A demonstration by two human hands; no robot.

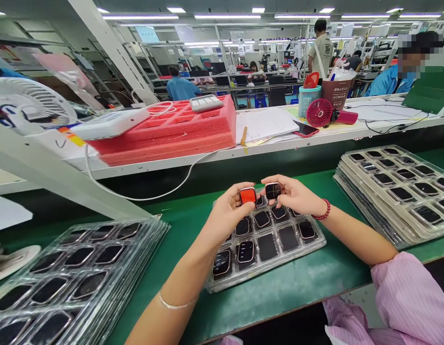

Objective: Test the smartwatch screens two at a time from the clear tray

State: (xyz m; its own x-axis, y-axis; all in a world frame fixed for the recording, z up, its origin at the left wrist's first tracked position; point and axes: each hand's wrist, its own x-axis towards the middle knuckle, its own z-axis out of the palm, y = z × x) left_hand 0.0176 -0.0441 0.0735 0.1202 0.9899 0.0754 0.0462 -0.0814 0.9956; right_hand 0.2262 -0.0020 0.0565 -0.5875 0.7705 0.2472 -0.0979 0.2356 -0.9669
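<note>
Held between the fingers of my left hand (227,211) is a square watch with a lit red screen (247,195). Close beside it, my right hand (295,195) grips another watch, whose dark screen (273,190) shows thin light lines. Both hands are over the far part of a clear plastic tray (248,277) on the green table. Several dark-screened watches sit in its compartments; two near-row compartments show no watch. Small text is lit on the watch (245,251) in the near row and on the one at its left.
Stacked trays of watches stand at the left (135,268) and right (383,211). Behind, a white shelf (265,143) bears red foam (207,134), papers, a phone and a pink fan (319,112). A white cable (164,195) hangs from it. People are in the background.
</note>
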